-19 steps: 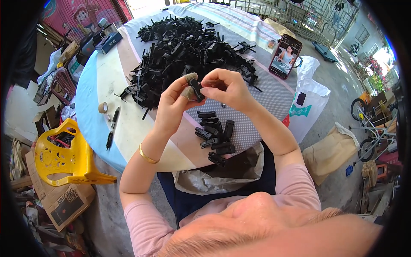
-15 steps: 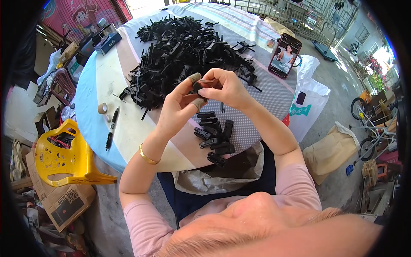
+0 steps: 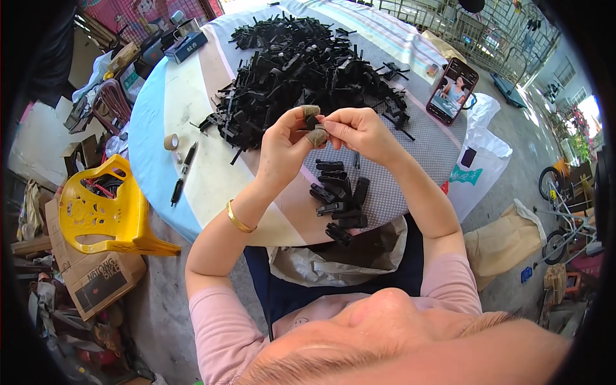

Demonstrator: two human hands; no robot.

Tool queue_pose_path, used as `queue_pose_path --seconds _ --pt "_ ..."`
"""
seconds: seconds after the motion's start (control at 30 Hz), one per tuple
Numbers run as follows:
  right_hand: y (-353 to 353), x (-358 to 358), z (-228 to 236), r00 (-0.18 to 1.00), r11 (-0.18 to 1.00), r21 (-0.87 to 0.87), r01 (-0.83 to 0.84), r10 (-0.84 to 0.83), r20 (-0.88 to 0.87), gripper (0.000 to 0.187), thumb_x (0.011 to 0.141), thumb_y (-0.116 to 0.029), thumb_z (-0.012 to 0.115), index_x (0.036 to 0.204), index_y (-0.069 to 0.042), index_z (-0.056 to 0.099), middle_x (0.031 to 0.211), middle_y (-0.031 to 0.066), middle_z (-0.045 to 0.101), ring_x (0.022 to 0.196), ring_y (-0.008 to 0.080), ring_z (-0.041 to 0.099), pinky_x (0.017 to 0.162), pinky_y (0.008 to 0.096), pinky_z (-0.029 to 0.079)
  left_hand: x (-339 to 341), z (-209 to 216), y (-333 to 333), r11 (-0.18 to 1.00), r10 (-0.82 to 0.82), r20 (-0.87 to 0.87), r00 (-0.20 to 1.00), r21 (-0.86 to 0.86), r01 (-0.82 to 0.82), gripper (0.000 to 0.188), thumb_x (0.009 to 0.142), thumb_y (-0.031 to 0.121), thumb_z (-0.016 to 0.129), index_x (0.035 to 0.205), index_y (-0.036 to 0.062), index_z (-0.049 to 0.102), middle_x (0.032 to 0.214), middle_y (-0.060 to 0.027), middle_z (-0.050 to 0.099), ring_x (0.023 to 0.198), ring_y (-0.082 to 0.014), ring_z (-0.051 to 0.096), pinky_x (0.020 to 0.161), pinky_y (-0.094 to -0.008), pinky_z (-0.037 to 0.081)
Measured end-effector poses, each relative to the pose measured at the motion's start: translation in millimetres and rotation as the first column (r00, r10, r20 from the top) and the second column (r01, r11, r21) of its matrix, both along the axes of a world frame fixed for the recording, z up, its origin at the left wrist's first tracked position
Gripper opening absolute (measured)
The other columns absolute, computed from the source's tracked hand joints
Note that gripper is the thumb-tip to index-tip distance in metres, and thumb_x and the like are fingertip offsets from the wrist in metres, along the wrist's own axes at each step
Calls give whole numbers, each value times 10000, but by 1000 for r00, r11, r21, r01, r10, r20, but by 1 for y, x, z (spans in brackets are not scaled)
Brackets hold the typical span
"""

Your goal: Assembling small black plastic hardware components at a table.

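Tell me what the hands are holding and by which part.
A small, black, plastic-looking piece, mostly hidden. The left hand pinches it between wrapped fingertips; the right hand may grip too. Which part is gripped cannot be told.

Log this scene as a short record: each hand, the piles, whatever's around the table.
left hand: holding a black part
right hand: fingertips close to that part, grip unclear
large pile: black parts, beyond the hands
small pile: black parts, nearer the body
table, left: tape roll, pen
table, right: phone, screen lit
chair: yellow, left of the table
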State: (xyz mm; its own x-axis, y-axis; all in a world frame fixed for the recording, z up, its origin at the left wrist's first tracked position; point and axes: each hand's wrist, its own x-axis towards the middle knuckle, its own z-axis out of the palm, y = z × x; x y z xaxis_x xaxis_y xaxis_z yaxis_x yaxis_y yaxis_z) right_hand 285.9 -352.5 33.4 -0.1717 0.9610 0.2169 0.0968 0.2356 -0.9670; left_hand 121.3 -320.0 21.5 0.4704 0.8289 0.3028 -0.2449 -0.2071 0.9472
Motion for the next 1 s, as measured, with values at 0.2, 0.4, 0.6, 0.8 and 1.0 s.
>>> queue_pose_path --seconds 0.2,0.4,0.6,0.8,1.0 --pt "-3 -4 2 1000 995 -104 -6 3 -27 183 854 -138 542 894 20 625 618 4 562 513 29 472 441 167 347 -4 -2 1 993 67 -79 995 100 -59 269 804 -47 555 1066 -40 496 975 -97 590 828 -141 593 734 -257 514" --pt "-5 -5 -1 999 999 -28 39 -40 -20 174 872 -141 522 901 -1 622 597 -12 527 494 22 427 419 158 308 2 -7 -3 902 273 -100 957 373 -218 263 729 -33 641 980 -11 565 805 -64 618 686 -75 576 607 -203 470" --pt "5 34 8 875 939 297 171 -283 392 196 816 -172 601 855 19 626 634 13 577 558 50 496 508 203 403 5 3 -14 933 158 -356 921 359 -21 519 705 49 681 1169 65 448 857 -105 612 652 -175 597 615 -273 485" --pt "16 57 -3 488 963 198 185 -264 832 259 661 -231 658 863 -70 659 819 126 642 791 264 621 717 343 488 2 1 -12 704 -66 -579 813 550 449 492 668 114 710 1116 42 522 817 -93 625 693 -175 574 663 -293 477" --pt "17 38 -10 280 971 199 130 -228 933 204 653 -191 596 811 -87 672 806 139 633 772 272 616 705 354 489 2 -2 -10 934 -105 -482 870 252 252 204 783 83 624 966 -1 591 830 -67 631 714 -115 570 684 -236 470"
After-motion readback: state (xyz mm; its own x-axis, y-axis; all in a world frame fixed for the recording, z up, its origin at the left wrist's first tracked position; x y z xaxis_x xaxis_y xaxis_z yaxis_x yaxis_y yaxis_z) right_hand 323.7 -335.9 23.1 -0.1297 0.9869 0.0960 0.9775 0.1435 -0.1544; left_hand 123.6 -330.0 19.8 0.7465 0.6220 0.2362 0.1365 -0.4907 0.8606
